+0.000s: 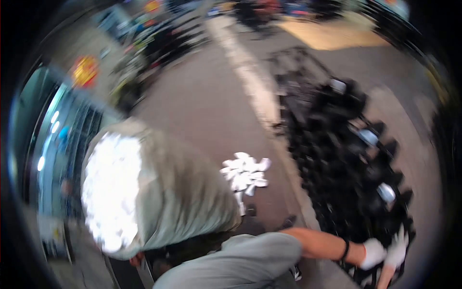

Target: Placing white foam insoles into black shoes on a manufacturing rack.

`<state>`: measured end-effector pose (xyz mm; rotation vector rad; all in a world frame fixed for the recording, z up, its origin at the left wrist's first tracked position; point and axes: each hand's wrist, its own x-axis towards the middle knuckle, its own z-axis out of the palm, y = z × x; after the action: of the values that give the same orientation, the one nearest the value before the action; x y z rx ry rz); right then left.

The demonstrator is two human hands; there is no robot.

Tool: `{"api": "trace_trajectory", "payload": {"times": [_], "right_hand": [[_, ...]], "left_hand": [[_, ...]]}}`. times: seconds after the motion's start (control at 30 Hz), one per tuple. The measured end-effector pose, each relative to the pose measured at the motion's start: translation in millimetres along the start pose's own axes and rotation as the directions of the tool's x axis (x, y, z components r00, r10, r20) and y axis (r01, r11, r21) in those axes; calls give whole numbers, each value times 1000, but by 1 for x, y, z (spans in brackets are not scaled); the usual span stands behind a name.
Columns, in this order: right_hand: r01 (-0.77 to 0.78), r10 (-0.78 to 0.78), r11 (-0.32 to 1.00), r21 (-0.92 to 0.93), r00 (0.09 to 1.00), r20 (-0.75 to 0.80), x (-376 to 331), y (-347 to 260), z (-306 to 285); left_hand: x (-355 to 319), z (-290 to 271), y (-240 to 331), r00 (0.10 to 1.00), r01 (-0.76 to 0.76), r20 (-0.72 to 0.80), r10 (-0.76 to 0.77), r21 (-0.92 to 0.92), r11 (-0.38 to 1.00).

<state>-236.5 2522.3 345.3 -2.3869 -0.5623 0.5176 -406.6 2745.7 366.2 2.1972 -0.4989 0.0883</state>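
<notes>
Both my hands, in white gloves, are at the lower right, close together over the near end of a long dark mass of black parts (332, 159). My left arm, in a grey sleeve with a black wristband, reaches across to the right. My left hand (373, 254) looks bunched, but blur hides its fingers. Just beside it, my right hand (397, 248) has its fingers stretched out and apart along the black parts. The blur does not show what kind of parts these are. Pale rectangular pieces (386, 192) lie among them.
A large pale green sack (187, 192), its open end full of bright white material (113, 192), stands at left. White pieces (244, 172) are heaped on the grey-brown floor (192, 101). A pale strip (240, 67) runs along the floor. Dark clutter (173, 45) lies farther off.
</notes>
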Motion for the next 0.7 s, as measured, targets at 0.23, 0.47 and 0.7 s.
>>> {"api": "trace_trajectory", "payload": {"times": [0.23,0.47,0.7], "right_hand": [[169,-378,769,-616,898,-225,-58,-301,76],[699,-768,624,349,469,436,-90,-638,384],[717,-675,-516,469,-677,293,-292,-878,680]], "left_hand": [[-219,-183,-14,979,-62,-193,59,-11,998],[-663,-385,116,20,999,-946,-324,28,-21],[-858,-295,154,-583,796,-557,-592,-243,-555]]}}
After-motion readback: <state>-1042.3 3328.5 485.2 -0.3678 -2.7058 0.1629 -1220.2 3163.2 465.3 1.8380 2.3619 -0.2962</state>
